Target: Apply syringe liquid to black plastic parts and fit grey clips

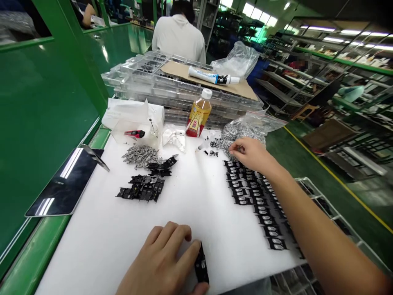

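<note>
At six o'clock on the white foam sheet [92, 250], the left hand [156, 262] closes around a black plastic frame [201, 264]; toward two o'clock, the right hand [247, 152] curls over silver clips [236, 135], with black frames [254, 200] rowed within easy reach.

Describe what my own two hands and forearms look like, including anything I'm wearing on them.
The left hand and right hand are both bare, with no gloves, and no ring or watch shows. The right forearm is also bare, with no sleeve in view.
</note>
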A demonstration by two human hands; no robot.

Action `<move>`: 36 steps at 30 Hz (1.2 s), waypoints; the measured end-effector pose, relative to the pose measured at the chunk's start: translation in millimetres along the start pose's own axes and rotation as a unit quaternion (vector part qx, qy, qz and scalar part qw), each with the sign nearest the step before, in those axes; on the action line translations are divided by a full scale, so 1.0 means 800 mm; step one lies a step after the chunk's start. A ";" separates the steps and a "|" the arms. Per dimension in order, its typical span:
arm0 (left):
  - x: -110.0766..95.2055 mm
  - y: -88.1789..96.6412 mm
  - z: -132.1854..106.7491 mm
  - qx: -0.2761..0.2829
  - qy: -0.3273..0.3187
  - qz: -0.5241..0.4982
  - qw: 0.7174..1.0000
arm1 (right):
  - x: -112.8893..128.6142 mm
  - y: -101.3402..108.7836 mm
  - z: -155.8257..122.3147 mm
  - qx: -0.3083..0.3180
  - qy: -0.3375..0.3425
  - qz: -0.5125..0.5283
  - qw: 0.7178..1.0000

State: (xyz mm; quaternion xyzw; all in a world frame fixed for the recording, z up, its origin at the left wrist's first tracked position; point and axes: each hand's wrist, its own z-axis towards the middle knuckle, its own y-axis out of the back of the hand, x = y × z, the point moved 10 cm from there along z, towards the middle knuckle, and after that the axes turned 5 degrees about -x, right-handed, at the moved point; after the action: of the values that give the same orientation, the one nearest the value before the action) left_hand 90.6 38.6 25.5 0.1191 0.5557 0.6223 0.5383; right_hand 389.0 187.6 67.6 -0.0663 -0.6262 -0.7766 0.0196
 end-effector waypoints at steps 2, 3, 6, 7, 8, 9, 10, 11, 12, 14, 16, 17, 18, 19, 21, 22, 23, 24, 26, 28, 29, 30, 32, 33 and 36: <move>0.000 0.000 0.001 -0.012 -0.015 0.009 1.000 | -0.006 -0.013 0.011 0.021 0.000 -0.013 1.000; 0.000 0.001 0.002 -0.017 -0.020 0.013 1.000 | -0.008 -0.018 0.014 0.029 -0.001 -0.017 0.999; 0.000 0.006 0.006 -0.021 -0.029 0.026 0.999 | -0.010 -0.031 0.018 0.050 -0.006 -0.027 0.998; 0.000 0.007 0.007 -0.023 -0.032 0.028 0.999 | -0.010 -0.034 0.018 0.056 -0.007 -0.030 0.998; 0.000 0.008 0.007 -0.024 -0.032 0.030 0.999 | -0.010 -0.038 0.019 0.060 -0.009 -0.032 0.998; 0.000 0.009 0.008 -0.025 -0.032 0.030 0.999 | -0.009 -0.041 0.019 0.062 -0.010 -0.034 0.997; 0.000 0.008 0.008 -0.024 -0.031 0.029 0.999 | -0.009 -0.043 0.019 0.062 -0.012 -0.035 0.997; 0.001 0.006 0.007 -0.022 -0.029 0.028 0.999 | -0.008 -0.045 0.019 0.060 -0.012 -0.035 0.997; 0.001 0.005 0.006 -0.024 -0.030 0.025 0.999 | -0.006 -0.046 0.018 0.057 -0.011 -0.034 0.998; -0.001 0.006 0.004 -0.044 -0.036 0.018 0.998 | 0.000 -0.045 0.018 0.049 -0.005 -0.028 0.998; -0.001 0.002 0.001 -0.050 -0.038 0.015 0.998 | 0.006 -0.040 0.017 0.039 0.006 -0.015 0.999; 0.000 0.000 0.000 -0.047 -0.039 0.014 0.998 | 0.010 -0.034 0.016 0.032 0.012 -0.007 0.999; 0.000 -0.003 0.000 -0.042 -0.039 0.015 0.998 | 0.015 -0.027 0.013 0.023 0.019 0.003 1.000; 0.002 -0.006 -0.001 -0.037 -0.037 0.016 0.998 | 0.022 -0.018 0.009 0.014 0.027 0.014 0.999; 0.004 -0.008 -0.002 -0.042 -0.037 0.013 0.998 | 0.043 0.002 -0.008 -0.002 0.047 0.044 0.998; 0.004 -0.007 -0.003 -0.044 -0.039 0.011 0.998 | 0.058 0.011 -0.020 -0.002 0.062 0.062 0.996; 0.004 -0.008 -0.003 -0.040 -0.039 0.009 0.998 | 0.076 0.017 -0.036 0.004 0.079 0.083 0.993; 0.004 -0.009 -0.003 -0.028 -0.036 0.008 0.999 | 0.097 0.020 -0.055 0.019 0.100 0.103 0.989; 0.004 -0.010 -0.002 -0.002 -0.023 0.007 1.000 | 0.141 0.019 -0.096 0.061 0.152 0.137 0.977; 0.004 -0.009 -0.001 0.015 -0.002 0.005 1.000 | 0.175 0.009 -0.133 0.099 0.189 0.155 0.965; 0.003 -0.009 -0.001 0.020 0.006 0.003 1.000 | 0.187 0.002 -0.146 0.112 0.200 0.158 0.961; 0.002 -0.009 -0.001 0.025 0.010 0.000 1.000 | 0.194 -0.005 -0.156 0.119 0.206 0.159 0.958; 0.000 -0.010 -0.003 0.031 0.012 -0.008 0.999 | 0.201 -0.019 -0.166 0.121 0.208 0.162 0.957; 0.000 -0.011 -0.003 0.031 0.014 -0.010 0.999 | 0.200 -0.024 -0.166 0.116 0.205 0.166 0.958; 0.000 -0.010 -0.004 0.027 0.022 -0.011 0.999 | 0.191 -0.030 -0.160 0.083 0.176 0.186 0.963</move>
State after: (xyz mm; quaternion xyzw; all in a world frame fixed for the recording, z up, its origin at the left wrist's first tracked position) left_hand 92.6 35.0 17.4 0.1145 0.5853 0.6035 0.5293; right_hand 225.2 76.3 37.1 -0.0425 -0.6515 -0.7042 0.2790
